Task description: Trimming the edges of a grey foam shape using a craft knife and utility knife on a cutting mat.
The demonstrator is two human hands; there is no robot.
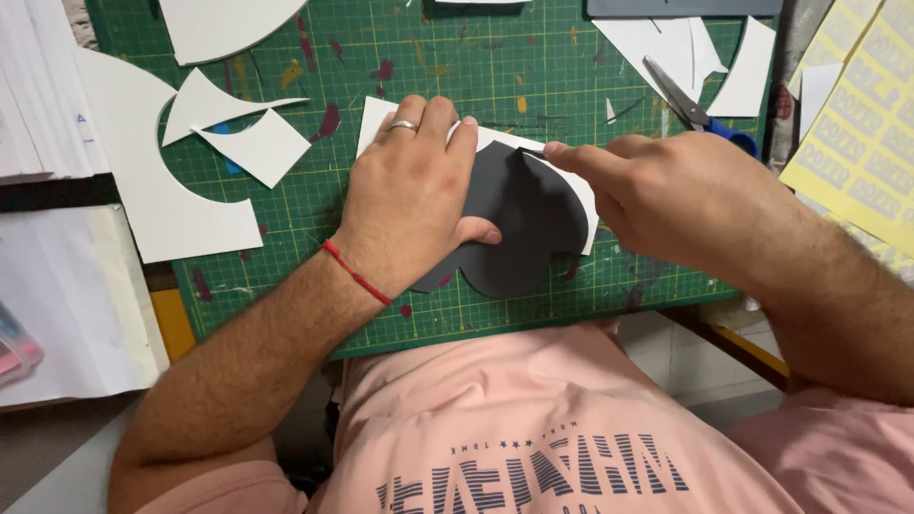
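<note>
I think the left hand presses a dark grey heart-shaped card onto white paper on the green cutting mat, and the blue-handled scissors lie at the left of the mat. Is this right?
Not quite. The blue-handled scissors lie at the upper right of the green cutting mat, not the left, as the head view shows. The rest holds: the left hand presses the dark grey heart-shaped card onto white paper.

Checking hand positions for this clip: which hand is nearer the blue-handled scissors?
Right. The right hand sits just below and left of the scissors, not touching them. The left hand lies farther left, pressing flat on the dark heart-shaped card.
</note>
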